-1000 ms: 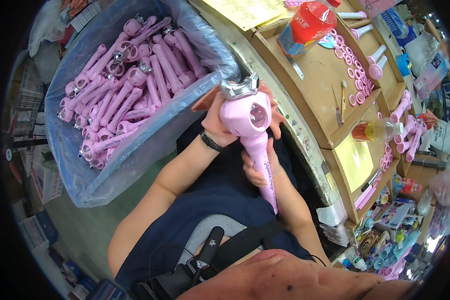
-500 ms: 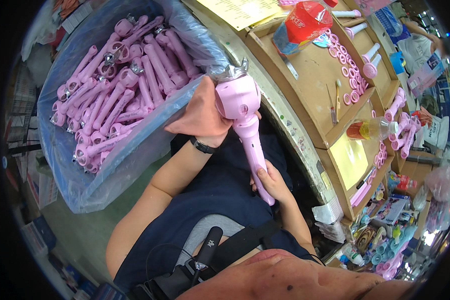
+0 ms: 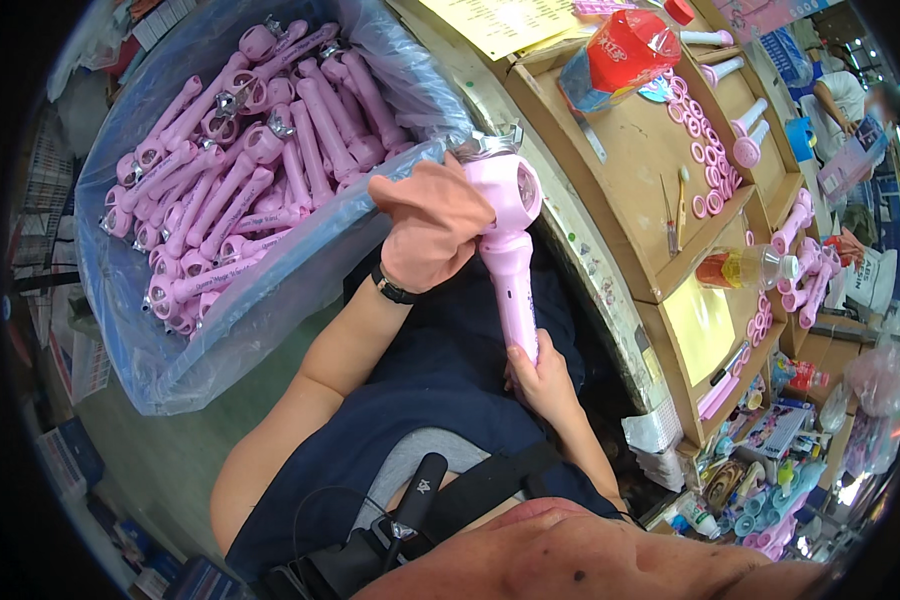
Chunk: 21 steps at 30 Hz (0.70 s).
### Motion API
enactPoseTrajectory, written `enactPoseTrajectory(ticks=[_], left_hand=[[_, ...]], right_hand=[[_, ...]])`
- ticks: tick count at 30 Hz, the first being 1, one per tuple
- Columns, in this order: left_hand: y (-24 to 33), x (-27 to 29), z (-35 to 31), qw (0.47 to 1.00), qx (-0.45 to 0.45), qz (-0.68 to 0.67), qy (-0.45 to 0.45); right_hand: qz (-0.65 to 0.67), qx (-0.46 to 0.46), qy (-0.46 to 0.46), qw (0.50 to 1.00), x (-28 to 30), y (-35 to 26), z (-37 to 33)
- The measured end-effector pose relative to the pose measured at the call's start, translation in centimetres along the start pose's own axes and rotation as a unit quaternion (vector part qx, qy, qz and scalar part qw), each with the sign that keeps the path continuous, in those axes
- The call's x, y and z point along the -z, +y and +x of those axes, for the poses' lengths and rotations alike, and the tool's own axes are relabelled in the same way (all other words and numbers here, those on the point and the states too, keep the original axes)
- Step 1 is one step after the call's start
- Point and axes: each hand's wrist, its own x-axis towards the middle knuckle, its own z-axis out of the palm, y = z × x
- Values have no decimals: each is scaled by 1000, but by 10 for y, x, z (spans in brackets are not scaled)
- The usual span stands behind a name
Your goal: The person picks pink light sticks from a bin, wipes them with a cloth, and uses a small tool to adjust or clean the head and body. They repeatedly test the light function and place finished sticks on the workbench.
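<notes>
A pink toy wand (image 3: 511,275) with a round head and a silver crown stands nearly upright in front of me, its head at the far end. My right hand (image 3: 545,377) is closed round the lower handle. A salmon-coloured cloth (image 3: 425,225) covers my left hand (image 3: 406,272), which grips it against the left side of the wand's head; the cloth hides the fingers. Just to the left, many similar pink wands (image 3: 270,150) lie heaped in a large bin lined with blue plastic (image 3: 160,385).
On the right bench, a cardboard tray (image 3: 610,180) holds pink rings (image 3: 705,150), a screwdriver (image 3: 669,220), a brush and a red-labelled bottle (image 3: 625,55). A bottle of amber liquid (image 3: 745,267) lies near more wands (image 3: 815,275). Another person (image 3: 845,115) is at the far right.
The wand has shifted slightly right and turned, so its clear round window now faces right. My left hand with the cloth has slid round the head's side. My right hand still holds the handle.
</notes>
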Motion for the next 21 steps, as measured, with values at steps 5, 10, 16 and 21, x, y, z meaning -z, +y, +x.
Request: enactPoseTrajectory(ticks=[5,10,16,21], left_hand=[[-2,-12,-5,997,-34,53,35],[8,-17,3,994,22,77,74],[8,-30,-16,976,178,94,84],[-3,-45,-18,944,302,-87,103]], right_hand=[[40,-22,-9,999,2,2,-1],[-67,-5,23,997,-5,5,-4],[5,-27,-10,1000,1,2,-7],[74,-40,-37,996,7,-5,-10]])
